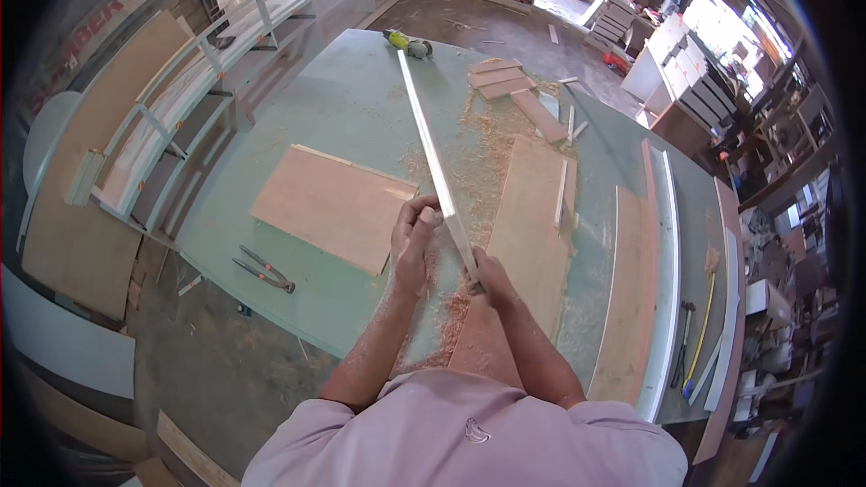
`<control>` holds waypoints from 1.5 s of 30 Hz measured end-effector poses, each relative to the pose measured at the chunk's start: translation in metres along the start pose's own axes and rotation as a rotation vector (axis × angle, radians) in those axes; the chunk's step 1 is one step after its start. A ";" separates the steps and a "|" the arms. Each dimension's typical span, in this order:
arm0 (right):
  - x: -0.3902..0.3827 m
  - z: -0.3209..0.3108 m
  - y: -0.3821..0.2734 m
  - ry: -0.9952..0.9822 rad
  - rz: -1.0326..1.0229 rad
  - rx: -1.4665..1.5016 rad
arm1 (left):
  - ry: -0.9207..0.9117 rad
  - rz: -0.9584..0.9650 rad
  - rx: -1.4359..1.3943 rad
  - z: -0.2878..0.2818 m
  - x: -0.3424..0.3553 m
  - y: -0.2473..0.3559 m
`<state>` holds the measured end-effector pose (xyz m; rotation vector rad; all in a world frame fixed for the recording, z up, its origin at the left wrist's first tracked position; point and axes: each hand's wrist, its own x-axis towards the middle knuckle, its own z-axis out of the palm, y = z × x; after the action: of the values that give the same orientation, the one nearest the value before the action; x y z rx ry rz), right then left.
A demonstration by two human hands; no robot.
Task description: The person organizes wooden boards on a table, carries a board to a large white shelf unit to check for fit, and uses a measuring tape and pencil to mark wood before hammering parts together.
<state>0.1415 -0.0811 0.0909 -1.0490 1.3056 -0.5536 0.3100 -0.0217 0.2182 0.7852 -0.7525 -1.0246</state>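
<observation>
A long, narrow wooden strip [428, 140], pale along its lit face, slants away from me above the green worktable [361, 81]. Around its near end, the fingers of my right hand [493, 280] are closed. Farther up, my left hand [413, 243] grips the strip's left side with bent fingers and thumb. Dust clings to my forearms. Just left of my left hand lies a reddish-brown plywood panel [329, 203]. A long plywood board [528, 198] stretches beyond my right hand, with wood shavings [492, 131] scattered along its left side.
Pincers [264, 271] lie near the table's left edge. A yellow-green power tool [408, 44] rests at the far end, near short board offcuts [501, 78]. Long boards [627, 280], a hammer [683, 343] and a yellow tape measure [702, 343] lie at right. A pale frame [171, 131] stands left.
</observation>
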 end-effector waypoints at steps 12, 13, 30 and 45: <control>-0.121 0.033 -0.052 -0.213 0.088 0.509 | -0.016 0.278 0.793 0.043 -0.040 0.017; -0.119 0.031 -0.049 -0.228 0.073 0.531 | 0.002 0.314 0.812 0.044 -0.038 0.018; -0.124 0.036 -0.030 -0.298 -0.044 0.491 | -0.086 0.333 0.861 0.050 -0.036 0.027; -0.160 -0.008 -0.099 -0.205 -0.678 0.497 | -0.089 0.393 0.674 0.041 -0.052 -0.013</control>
<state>0.1186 0.0035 0.2575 -1.0736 0.5567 -1.1761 0.2526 0.0141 0.2196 1.1089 -1.3014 -0.4413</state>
